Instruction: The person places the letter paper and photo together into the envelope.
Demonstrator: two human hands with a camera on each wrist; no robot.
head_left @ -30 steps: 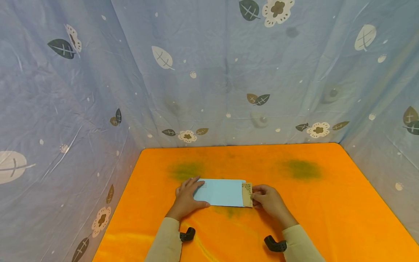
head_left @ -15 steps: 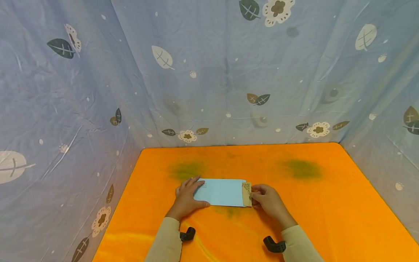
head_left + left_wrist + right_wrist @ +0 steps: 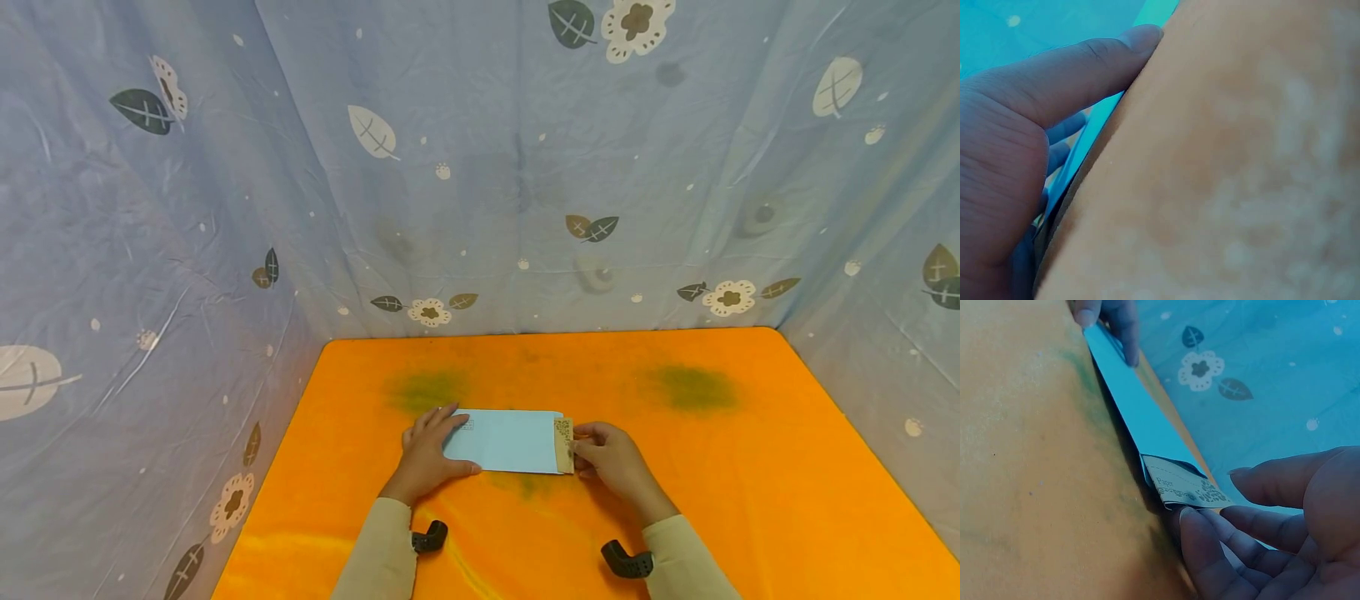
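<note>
A light blue envelope [image 3: 517, 442] lies lengthwise on the orange cloth. My left hand [image 3: 431, 454] spans its left end, with the thumb along the near edge and the fingers over the far side. Out of the envelope's right end shows a strip of a tan paper card [image 3: 564, 446] with a dark speckled print. The right wrist view shows the word "Paper" on the card [image 3: 1182, 484], which sits inside the envelope's mouth. My right hand [image 3: 611, 458] holds the card's outer end in curled fingertips. The rest of the card is hidden inside the envelope.
Orange cloth [image 3: 750, 467] with greenish patches covers the table. Blue curtains [image 3: 480, 208] printed with leaves and flowers rise behind it and at both sides. A black curved mount [image 3: 430, 537] sits at the left wrist, and another black mount [image 3: 627, 560] at the right.
My right hand has moved slightly left with the card, so a narrower strip of it shows outside the envelope. The left hand and the envelope have stayed in place.
</note>
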